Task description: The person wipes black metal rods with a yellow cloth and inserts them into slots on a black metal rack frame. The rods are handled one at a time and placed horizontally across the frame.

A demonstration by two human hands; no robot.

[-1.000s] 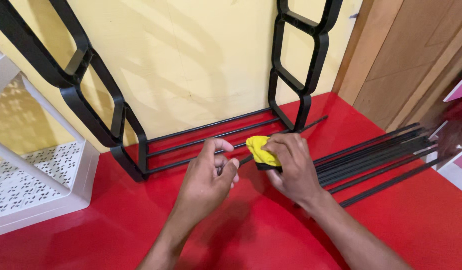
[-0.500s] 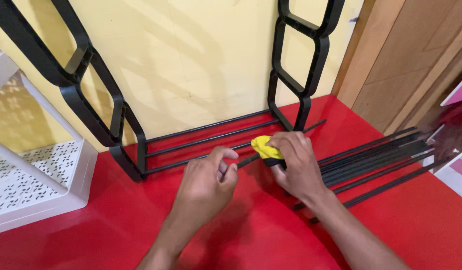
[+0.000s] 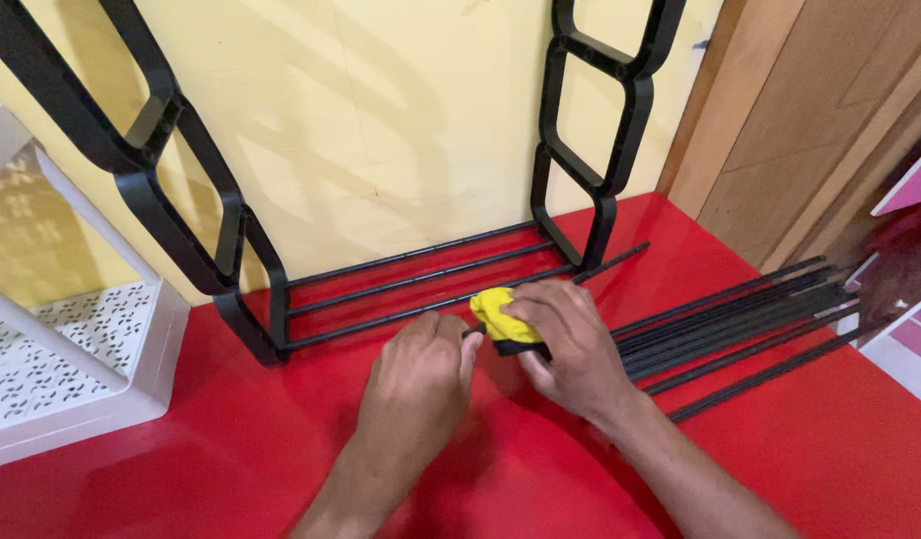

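My right hand point(image 3: 570, 349) grips a small yellow cloth point(image 3: 497, 313) wrapped around a thin black rod point(image 3: 610, 263) that lies on the red floor point(image 3: 231, 449). My left hand point(image 3: 416, 374) rests next to it with fingers curled, its fingertips at the rod's near end beside the cloth. Just behind both hands stands a black rack frame point(image 3: 421, 279) with three horizontal rods and two ladder-like side pieces point(image 3: 600, 120) leaning against the yellow wall.
A bundle of several loose black rods point(image 3: 740, 319) lies on the floor to the right. A white perforated shelf unit point(image 3: 61, 359) stands at the left. A wooden door frame point(image 3: 780, 130) and a pink-and-white object point(image 3: 910, 289) are at the right.
Both hands have stayed at the rod; my right hand has shifted slightly with the yellow cloth along it, and my left hand's fingers have curled closer to the cloth.
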